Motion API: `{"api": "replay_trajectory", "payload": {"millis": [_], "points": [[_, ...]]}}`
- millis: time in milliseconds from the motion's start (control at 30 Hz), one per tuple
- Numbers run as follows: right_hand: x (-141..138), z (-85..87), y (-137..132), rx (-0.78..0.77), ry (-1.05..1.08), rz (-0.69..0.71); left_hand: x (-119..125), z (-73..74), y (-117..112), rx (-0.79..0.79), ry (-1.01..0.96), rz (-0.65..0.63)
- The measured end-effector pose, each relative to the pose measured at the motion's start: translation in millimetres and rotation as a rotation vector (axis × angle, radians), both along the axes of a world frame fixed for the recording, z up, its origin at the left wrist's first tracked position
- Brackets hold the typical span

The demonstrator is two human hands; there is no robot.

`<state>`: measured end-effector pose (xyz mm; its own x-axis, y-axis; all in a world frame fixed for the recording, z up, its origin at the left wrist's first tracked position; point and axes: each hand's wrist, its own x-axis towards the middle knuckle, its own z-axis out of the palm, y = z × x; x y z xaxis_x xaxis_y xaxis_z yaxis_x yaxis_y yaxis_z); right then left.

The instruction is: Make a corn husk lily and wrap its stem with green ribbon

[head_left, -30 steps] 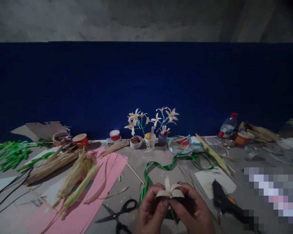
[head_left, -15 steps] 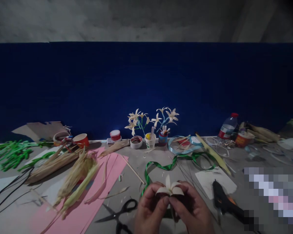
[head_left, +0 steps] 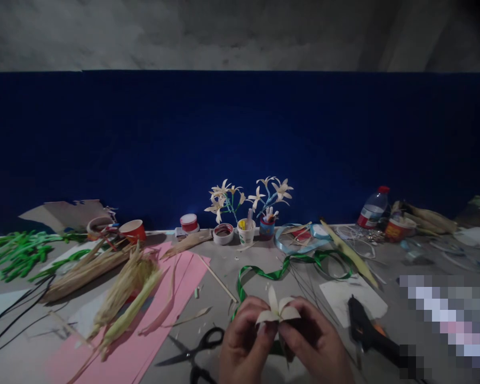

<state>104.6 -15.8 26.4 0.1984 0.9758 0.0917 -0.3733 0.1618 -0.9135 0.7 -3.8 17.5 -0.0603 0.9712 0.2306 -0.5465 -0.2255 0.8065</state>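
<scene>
Both hands are low in the middle of the view, pinching a small cream husk flower [head_left: 278,310] between them. My left hand [head_left: 246,341] grips its left side with thumb and fingers closed. My right hand [head_left: 316,344] holds the right side the same way. The flower's pale petals stand up above my fingertips. A green ribbon [head_left: 282,269] trails on the table just behind the hands.
Black scissors [head_left: 198,349] lie left of my hands, a black glue gun [head_left: 366,330] to the right. Corn husks [head_left: 120,290] rest on pink paper [head_left: 156,320]. Finished husk flowers [head_left: 248,197], cups [head_left: 246,230], tape rolls and a water bottle [head_left: 373,207] line the blue wall.
My hands have turned the husk flower slightly and shifted a little lower; the petals sit at a slightly different angle. Nothing else on the table moved.
</scene>
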Motion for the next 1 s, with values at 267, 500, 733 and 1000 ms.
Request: {"api": "replay_trajectory", "payload": {"millis": [267,500,733,1000], "points": [[1,-1.2,-1,-0.064,-0.075,-0.009,1,-4.3,1,-0.01,-0.013,0.023],[2,-0.2,0,0.044,-0.188,-0.089,5,-6.9,-2,-0.013,-0.019,0.007],[6,0.5,0,0.381,-0.652,-0.234,4,-4.5,-4,-0.174,-0.112,-0.049],[14,4.9,2,0.522,-0.865,-0.233,2,-1.5,-2,-0.269,-0.167,-0.09]]}}
